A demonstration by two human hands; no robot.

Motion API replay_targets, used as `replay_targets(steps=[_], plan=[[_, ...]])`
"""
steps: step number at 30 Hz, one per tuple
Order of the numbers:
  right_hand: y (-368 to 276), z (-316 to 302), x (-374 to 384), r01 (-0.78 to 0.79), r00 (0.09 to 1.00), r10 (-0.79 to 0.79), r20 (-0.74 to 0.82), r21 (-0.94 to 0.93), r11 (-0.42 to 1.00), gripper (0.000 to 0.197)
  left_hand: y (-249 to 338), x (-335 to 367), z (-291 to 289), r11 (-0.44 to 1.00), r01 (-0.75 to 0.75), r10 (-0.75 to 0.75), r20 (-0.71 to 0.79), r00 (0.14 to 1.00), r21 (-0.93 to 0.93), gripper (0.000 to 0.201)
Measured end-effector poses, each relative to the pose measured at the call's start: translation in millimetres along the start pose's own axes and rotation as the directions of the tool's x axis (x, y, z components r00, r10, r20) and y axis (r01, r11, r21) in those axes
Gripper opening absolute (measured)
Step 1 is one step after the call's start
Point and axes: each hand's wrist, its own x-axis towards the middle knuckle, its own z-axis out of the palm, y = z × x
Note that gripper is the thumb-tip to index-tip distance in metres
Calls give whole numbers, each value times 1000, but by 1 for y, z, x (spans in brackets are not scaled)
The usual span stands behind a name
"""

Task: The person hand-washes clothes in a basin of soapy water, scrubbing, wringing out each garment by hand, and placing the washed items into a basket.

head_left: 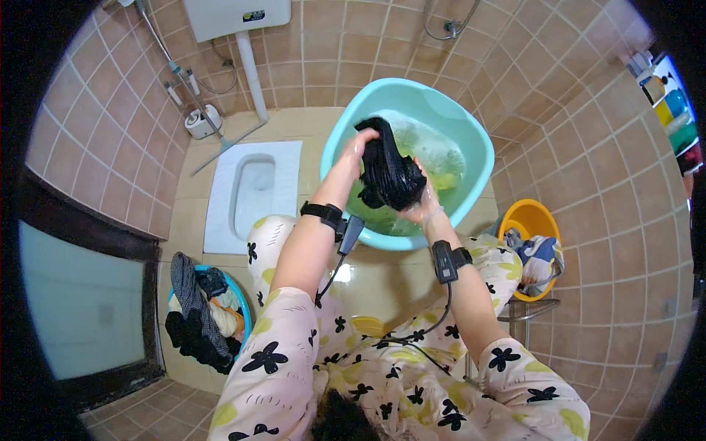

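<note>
A dark, wet black garment [390, 176] is bunched up between my hands over a large light-turquoise basin [482, 151]. My left hand [358, 145] grips its upper left part, fingers curled over the fabric. Lower down on the right, my right hand [422, 204] holds the bunched end, its fingers partly hidden by the cloth. Foamy, greenish water [430, 140] fills the basin beneath. Something yellow-green [443, 181] shows in the water beside the garment; its kind cannot be made out.
On the left are a white squat toilet [218, 220] and a blue basin [245, 309] heaped with clothes. An orange bucket [531, 209] with clothes stands at the right, near a metal-framed stool [533, 312]. A floor squeegee [234, 140] leans against the tiled wall at far left.
</note>
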Motion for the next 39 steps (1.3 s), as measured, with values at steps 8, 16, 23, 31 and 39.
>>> replay_targets(steps=[8, 16, 23, 31, 39], plan=[[-12, 16, -36, 281, 953, -256, -159, 159, 946, 36, -66, -3, -13, 831, 372, -357, -117, 927, 413, 100], [8, 50, -38, 320, 946, -306, -108, 463, 826, 33, -67, -7, 17, 864, 176, 10, 365, 931, -472, 100], [22, 7, -37, 282, 959, -261, -109, 328, 901, 41, -28, 21, 2, 991, -31, 56, 198, 979, -129, 56], [-32, 15, -59, -93, 992, 128, 11, -629, 772, 65, -29, 18, 21, 901, 33, -30, -13, 999, 433, 16], [-8, 35, -14, -126, 976, 55, -211, -751, -648, 66, -48, 24, 11, 365, -42, 205, -36, 978, 930, 16]])
